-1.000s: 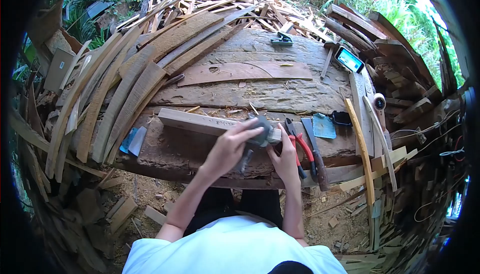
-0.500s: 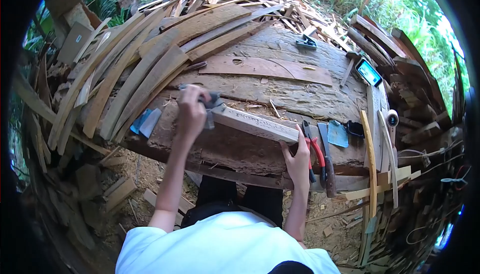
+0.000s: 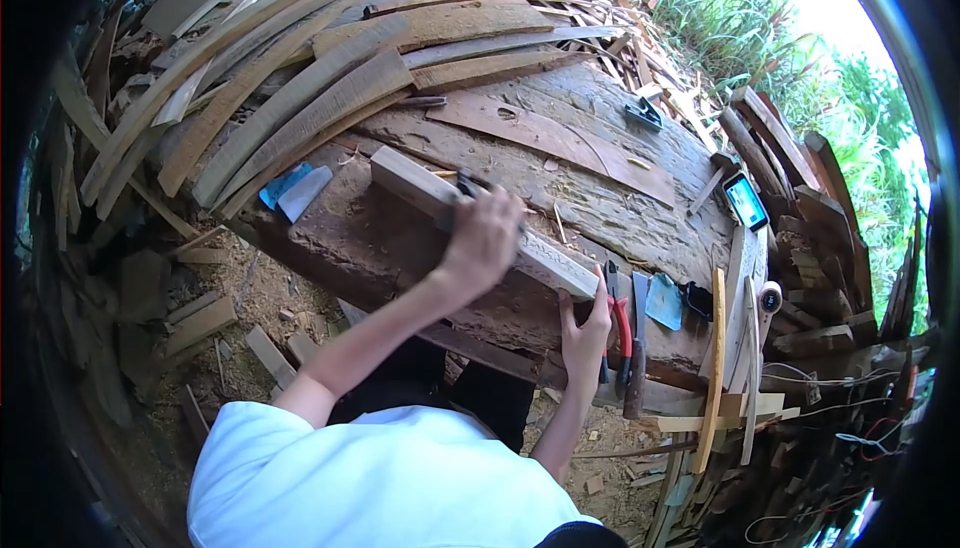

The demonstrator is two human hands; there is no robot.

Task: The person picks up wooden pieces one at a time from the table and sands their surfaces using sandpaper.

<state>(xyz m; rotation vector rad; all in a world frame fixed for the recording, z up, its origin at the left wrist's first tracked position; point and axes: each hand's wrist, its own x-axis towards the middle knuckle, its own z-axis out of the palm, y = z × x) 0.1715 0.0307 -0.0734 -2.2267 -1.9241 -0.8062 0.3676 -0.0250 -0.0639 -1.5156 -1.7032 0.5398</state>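
While left hand (image 3: 484, 240) clasps dark tool (image 3: 468, 185), half-open right hand (image 3: 585, 336) touches beam (image 3: 558, 267).

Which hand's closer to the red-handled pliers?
Right. The right hand is just beside the red-handled pliers, at the right end of the wooden beam; the left hand is farther left, around mid-beam.

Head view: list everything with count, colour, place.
Bench: one, brown, centre
Beam: one, pale, centre
Tool: one, black, on beam
Pliers: one, red-black, right of beam
Blade: one, grey, beside pliers
Sheets: three, blue and grey, both sides
Phone: one, black, right
Hammer: one, dark, beside phone
Dark item: one, black, right
Small item: one, green, far
Thin board: one, brown, beyond beam
Curved boards: several, brown, left
Strips: several, yellowish, right
Scraps: many, brown, around
Grass: plenty, green, far right
Shirt: one, white, near
Left hand: one, bare, on tool
Right hand: one, bare, at beam end
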